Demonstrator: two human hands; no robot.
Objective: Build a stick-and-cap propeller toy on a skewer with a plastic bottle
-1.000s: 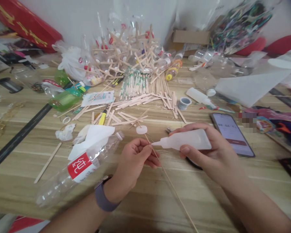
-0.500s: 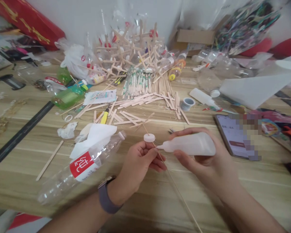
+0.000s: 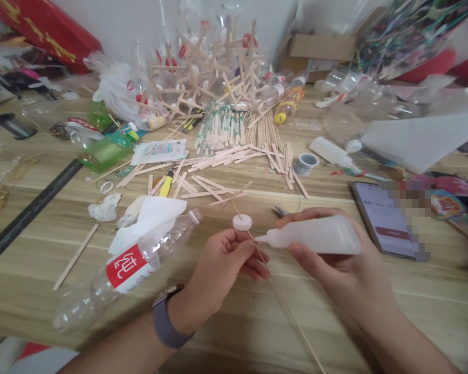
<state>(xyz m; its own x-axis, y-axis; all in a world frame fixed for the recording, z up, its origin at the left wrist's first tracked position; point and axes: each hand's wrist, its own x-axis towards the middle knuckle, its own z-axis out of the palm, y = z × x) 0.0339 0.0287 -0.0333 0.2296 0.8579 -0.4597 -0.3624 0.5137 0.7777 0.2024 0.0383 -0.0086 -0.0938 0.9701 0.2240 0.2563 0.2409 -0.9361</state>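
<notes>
Between the thumb and fingers of my left hand (image 3: 228,259) is a long thin wooden skewer (image 3: 286,304), slanting down to the lower right. A white bottle cap (image 3: 242,223) is threaded on it just above my fingertips, and thin wooden pieces cross near its upper end. My right hand (image 3: 335,270) grips a translucent white glue bottle (image 3: 315,236), held sideways. The narrow nozzle points left and reaches the skewer just below the cap; whether it touches, or any glue comes out, I cannot tell. Left of my hands lies a clear plastic bottle (image 3: 132,267) with a red label.
Flat wooden sticks (image 3: 206,187) and a yellow-handled tool (image 3: 166,184) lie ahead. Behind them stand bundled skewers (image 3: 262,127) and a heap of stick pieces and bottles. A phone (image 3: 386,221) lies at right, near a wire spool (image 3: 306,163) and another glue bottle (image 3: 331,152).
The glue bottle in my right hand has shifted slightly right, with its nozzle still by the skewer. My left hand keeps its hold, and the camera view has moved a little.
</notes>
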